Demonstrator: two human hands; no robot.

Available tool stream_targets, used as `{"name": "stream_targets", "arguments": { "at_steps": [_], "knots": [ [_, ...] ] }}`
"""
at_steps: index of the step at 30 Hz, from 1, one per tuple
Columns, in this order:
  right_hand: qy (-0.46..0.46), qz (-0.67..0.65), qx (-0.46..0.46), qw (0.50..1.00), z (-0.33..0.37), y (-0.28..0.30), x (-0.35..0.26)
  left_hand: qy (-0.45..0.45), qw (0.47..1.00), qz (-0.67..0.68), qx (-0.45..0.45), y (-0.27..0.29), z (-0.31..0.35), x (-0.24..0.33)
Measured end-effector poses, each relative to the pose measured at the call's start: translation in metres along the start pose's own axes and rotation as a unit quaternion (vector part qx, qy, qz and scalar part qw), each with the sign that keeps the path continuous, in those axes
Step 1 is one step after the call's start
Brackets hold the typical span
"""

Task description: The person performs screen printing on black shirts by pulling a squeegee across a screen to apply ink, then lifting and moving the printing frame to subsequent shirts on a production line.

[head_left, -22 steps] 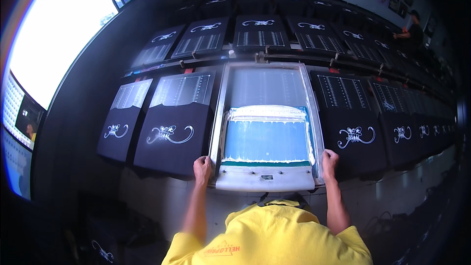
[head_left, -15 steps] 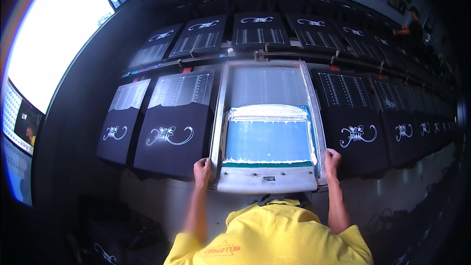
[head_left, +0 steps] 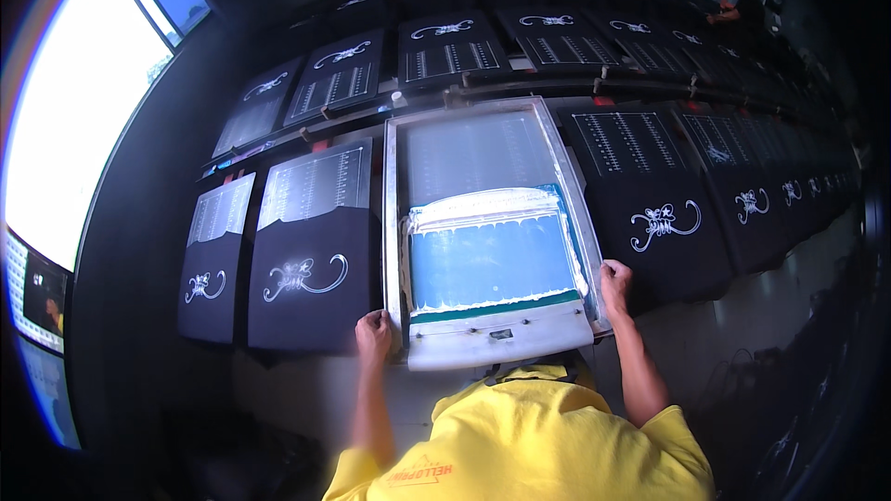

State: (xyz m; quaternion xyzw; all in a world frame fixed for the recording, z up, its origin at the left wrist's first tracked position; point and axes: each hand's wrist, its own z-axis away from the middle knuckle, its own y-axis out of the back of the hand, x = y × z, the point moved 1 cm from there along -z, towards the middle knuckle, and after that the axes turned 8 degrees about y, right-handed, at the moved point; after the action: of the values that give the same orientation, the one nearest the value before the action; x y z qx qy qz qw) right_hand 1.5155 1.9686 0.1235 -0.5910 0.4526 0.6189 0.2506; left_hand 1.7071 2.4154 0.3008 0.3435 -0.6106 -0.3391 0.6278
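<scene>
A screen-printing frame with pale metal rails lies in front of me over one of the printing boards. Its mesh holds a blue stencil area edged by thick white ink, heaviest along the far side. Across the near end rests a wide, pale squeegee. My left hand is closed on the frame's left rail close to the near corner. On the opposite rail, my right hand is likewise closed, slightly farther forward. What lies under the screen is mostly hidden.
Boards with black shirts bearing white curled prints stand either side: one shirt left, another right. A dark rail runs behind, with more shirts beyond it. A person stands far right. A bright window is at left.
The view has turned, so the whole scene sits tilted and shifted left. Both hands keep their hold on the frame, and the squeegee stays at its near end.
</scene>
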Motion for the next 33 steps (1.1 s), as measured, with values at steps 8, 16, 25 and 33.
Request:
{"name": "stream_targets", "arguments": {
  "at_steps": [8, 16, 25, 33],
  "knots": [
    [0.029, 0.047, 0.031, 0.998, 0.002, -0.006, 0.008, 0.029, 0.999, -0.027, 0.012, -0.009, 0.001, 0.014],
    [-0.032, 0.045, -0.005, 0.998, 0.006, -0.003, -0.023, 0.007, 1.0, -0.018, 0.012, -0.014, -0.007, 0.005],
    [-0.052, 0.008, 0.008, 0.999, 0.016, -0.009, -0.022, -0.076, 0.995, -0.045, 0.04, -0.017, -0.002, 0.001],
    [0.014, -0.034, 0.028, 0.999, 0.02, -0.013, -0.028, -0.04, 0.998, -0.024, 0.03, -0.019, 0.0, 0.004]
  ]
}}
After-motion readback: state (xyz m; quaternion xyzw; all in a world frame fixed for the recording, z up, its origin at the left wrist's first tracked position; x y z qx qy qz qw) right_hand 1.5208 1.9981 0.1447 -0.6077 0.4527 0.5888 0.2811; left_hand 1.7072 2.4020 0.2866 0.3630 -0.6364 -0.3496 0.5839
